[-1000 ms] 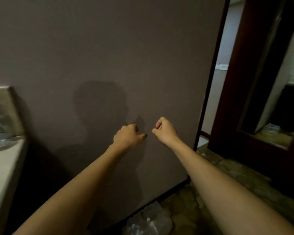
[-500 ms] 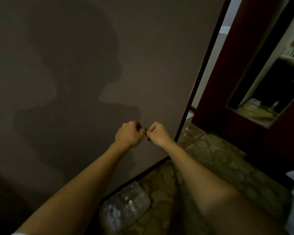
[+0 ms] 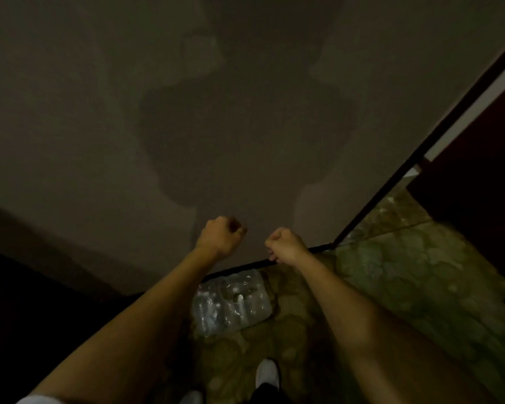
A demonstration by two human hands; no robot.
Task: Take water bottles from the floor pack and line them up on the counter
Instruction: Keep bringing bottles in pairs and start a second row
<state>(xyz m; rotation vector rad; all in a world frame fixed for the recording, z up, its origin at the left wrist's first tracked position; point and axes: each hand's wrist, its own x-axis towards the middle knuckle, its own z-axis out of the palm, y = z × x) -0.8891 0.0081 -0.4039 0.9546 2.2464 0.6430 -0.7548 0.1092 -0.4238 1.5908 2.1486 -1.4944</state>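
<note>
the pack of water bottles (image 3: 232, 301) lies on the mottled stone floor (image 3: 405, 287), close against the dark skirting strip (image 3: 236, 268) at the foot of the wall (image 3: 129, 112), between the two forearms. it is wrapped in clear film; a few pale caps show through, but dim light and glare hide how many bottles it holds. its left edge is cut off by the left forearm. above it, the left hand (image 3: 220, 239) and right hand (image 3: 285, 246) hang in the air, near each other but apart, each with its fingers curled into a fist around nothing visible. the person's shadow falls on the wall. a white shoe tip (image 3: 267, 373) shows below; the lower left corner is too dark to read.
</note>
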